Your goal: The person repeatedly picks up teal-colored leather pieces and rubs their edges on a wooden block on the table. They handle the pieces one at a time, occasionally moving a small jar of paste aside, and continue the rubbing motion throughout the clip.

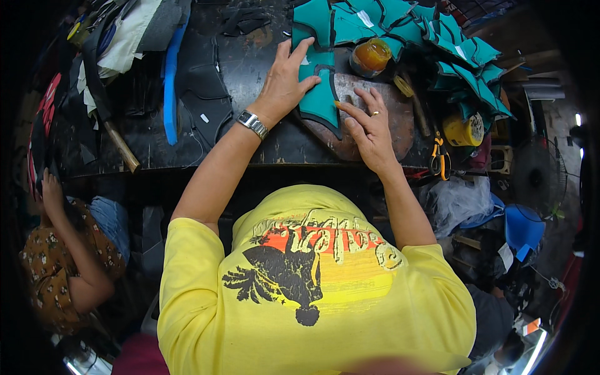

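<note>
While 2 hands press flat, left hand [286, 84], right hand [369, 128], 1 teal cutout [320, 100], 1 amber jar [370, 56]

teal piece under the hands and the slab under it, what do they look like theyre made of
The teal piece, pressed flat by the left hand, looks like soft foam or foam-backed fabric: matte, with a dark edge along the cut. The slab under the right hand looks like stone or worn wood: grey-brown, dull, mottled; the picture leaves that open.
</note>
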{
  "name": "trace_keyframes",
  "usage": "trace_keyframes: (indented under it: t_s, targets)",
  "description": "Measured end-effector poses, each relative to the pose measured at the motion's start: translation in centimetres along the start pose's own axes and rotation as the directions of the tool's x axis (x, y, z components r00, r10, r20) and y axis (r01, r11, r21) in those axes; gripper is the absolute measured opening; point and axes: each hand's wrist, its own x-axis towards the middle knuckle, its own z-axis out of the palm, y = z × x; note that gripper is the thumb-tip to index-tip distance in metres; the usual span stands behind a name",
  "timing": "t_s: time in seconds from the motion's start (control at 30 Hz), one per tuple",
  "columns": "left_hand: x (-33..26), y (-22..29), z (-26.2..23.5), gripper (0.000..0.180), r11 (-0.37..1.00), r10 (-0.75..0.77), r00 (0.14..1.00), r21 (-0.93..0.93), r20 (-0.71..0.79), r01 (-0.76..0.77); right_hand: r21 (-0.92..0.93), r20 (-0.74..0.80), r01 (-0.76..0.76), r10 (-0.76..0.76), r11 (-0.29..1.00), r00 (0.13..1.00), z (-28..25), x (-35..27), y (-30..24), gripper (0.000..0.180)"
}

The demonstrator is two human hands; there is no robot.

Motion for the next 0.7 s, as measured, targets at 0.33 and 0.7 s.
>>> trace_keyframes:
  t_s: [0.33,0.7]
  targets:
    - [-0.1,-0.2,0.0,0.077,1.000,0.005,1.000,-0.010,-0.009,-0.005,-0.176,0.142,0.007,0.018,0.984,0.990,-0.1,-0.6,-0.5,0.040]
    - [-0.1,-0.4,0.4,0.078,1.000,-0.013,0.999,-0.023,-0.040,0.012,-0.239,0.164,0.083,-0.044,0.967,0.986,-1.0,-4.8,-2.0,0.038]
